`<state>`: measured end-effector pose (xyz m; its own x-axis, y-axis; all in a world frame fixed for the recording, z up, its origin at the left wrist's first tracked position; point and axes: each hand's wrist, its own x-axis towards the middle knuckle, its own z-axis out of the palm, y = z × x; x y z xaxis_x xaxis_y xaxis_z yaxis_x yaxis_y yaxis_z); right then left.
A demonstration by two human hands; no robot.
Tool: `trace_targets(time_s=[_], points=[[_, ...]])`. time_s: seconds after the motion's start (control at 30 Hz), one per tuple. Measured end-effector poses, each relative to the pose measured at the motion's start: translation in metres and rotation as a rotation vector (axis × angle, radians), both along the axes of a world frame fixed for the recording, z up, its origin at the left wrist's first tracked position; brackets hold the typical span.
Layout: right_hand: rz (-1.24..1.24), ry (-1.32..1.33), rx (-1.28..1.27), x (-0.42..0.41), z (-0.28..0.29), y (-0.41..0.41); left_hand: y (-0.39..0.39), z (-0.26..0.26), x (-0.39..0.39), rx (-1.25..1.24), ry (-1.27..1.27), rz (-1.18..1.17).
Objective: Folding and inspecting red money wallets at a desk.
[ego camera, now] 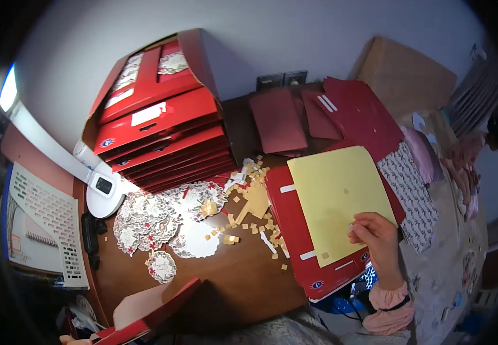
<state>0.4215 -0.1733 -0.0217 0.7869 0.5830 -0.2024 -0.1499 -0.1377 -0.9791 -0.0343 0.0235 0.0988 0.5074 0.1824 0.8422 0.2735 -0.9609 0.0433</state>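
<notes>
My right hand is over the lower right of a yellow sheet, pinching a tiny pale square between thumb and fingers. The sheet lies on a stack of flat red cardboard pieces; a couple of small tan squares sit on it. At the bottom left edge, mostly cut off by the picture's rim, my left hand grips a folded red cardboard piece with a pale inner side. Round printed paper tags with scalloped edges lie in a pile on the brown table, one apart from it.
A cardboard box full of red folders stands at the back left, beside a white desk lamp. Tan square scraps litter the middle. Darker red cardboard pieces lie at the back, with a patterned sheet at the right.
</notes>
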Motion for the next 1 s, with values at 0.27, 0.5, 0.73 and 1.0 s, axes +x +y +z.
trace_targets(time_s=[0.27,0.5,0.73,1.0], points=[[-0.111,-1.031,0.331,-0.082,0.062,-0.012,-0.019,0.02,0.015,-0.223,0.063,-0.122],[0.25,-1.615,0.834,-0.11,0.107,0.009,-0.029,0.021,0.047,-0.328,-0.038,-0.079],[0.559,-1.547,0.752,-0.171,0.146,0.04,-0.032,0.016,0.041,-0.279,-0.068,-0.051],[0.492,-1.689,0.787,-0.192,0.149,0.05,-0.031,0.015,0.034,-0.26,0.001,-0.062]])
